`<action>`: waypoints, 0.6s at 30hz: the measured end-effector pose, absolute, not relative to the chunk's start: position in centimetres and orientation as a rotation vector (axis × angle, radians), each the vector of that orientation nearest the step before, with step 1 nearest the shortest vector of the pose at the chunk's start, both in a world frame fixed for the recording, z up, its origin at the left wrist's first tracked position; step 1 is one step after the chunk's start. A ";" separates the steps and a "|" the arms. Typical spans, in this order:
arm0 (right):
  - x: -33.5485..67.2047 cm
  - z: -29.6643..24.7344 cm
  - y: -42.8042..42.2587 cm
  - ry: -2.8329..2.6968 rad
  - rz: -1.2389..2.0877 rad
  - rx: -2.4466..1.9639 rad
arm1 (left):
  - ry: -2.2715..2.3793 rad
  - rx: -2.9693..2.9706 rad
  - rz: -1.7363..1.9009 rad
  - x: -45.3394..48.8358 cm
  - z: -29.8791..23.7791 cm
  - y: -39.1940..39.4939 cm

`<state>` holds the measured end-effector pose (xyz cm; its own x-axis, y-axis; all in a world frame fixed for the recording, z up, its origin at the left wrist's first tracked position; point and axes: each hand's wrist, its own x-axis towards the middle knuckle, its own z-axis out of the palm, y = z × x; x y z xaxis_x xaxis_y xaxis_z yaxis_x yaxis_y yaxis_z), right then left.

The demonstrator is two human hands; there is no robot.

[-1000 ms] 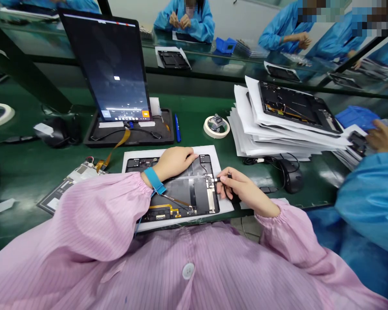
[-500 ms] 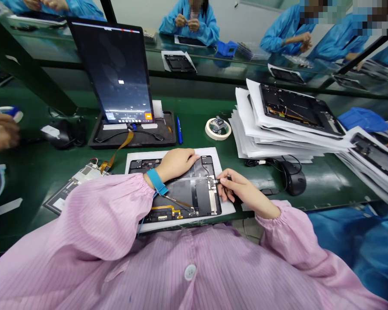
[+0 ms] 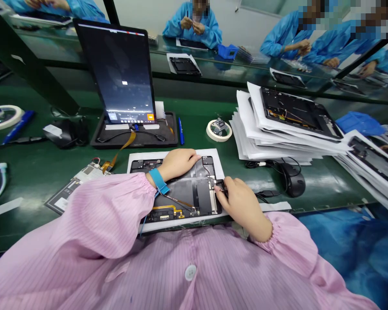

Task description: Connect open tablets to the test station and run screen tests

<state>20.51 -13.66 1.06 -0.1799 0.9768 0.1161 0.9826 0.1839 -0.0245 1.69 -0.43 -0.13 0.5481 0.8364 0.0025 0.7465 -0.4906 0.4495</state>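
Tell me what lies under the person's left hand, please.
The left hand rests on an opened tablet housing on white paper. Black panel shows around the hand; what is directly under the palm is covered.

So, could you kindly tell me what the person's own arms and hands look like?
Both arms are covered by a loose pink striped smock with gathered elastic cuffs. A blue wrist strap with a thin blue cord circles the left wrist. The left hand and right hand are bare, without gloves.
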 end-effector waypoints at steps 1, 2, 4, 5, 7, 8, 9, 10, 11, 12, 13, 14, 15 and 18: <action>20.4 0.8 -13.6 -2.324 -0.113 -1.925 | 1.298 2.392 0.305 1.7 -0.1 -0.5; 20.3 0.5 -13.6 -2.310 -0.120 -1.915 | 1.305 2.393 0.300 1.7 -0.1 -0.5; 20.4 0.5 -13.5 -2.294 -0.091 -1.907 | 1.315 2.397 0.288 1.7 -0.2 -0.5; 20.6 0.6 -13.6 -2.295 -0.041 -1.902 | 1.317 2.398 0.285 1.7 -0.2 -0.5; 21.6 0.9 -13.8 -2.299 0.140 -1.812 | 1.309 2.404 0.286 1.7 -0.2 -0.5; 22.5 1.1 -14.0 -2.265 0.219 -1.724 | 1.302 2.407 0.287 1.6 -0.2 -0.5; 23.7 1.2 -14.3 -2.182 0.234 -1.637 | 1.296 2.411 0.288 1.6 -0.3 -0.5; 25.3 1.3 -14.5 -2.043 0.166 -1.581 | 1.293 2.416 0.286 1.6 -0.3 -0.6; 27.1 1.2 -14.7 -1.854 0.024 -1.573 | 1.292 2.423 0.281 1.6 -0.3 -0.6; 29.2 1.0 -14.9 -1.638 -0.159 -1.615 | 1.293 2.431 0.276 1.6 -0.3 -0.7; 31.4 0.8 -15.1 -1.424 -0.341 -1.688 | 1.296 2.438 0.270 1.7 -0.3 -0.7; 33.5 0.4 -15.2 -1.246 -0.477 -1.773 | 1.299 2.445 0.263 1.7 -0.4 -0.7; 35.5 0.0 -15.2 -1.156 -0.543 -1.855 | 1.298 2.452 0.258 1.7 -0.4 -0.6; 39.6 -1.2 -15.1 -1.304 -0.472 -1.977 | 1.293 2.471 0.262 1.8 -0.4 -0.6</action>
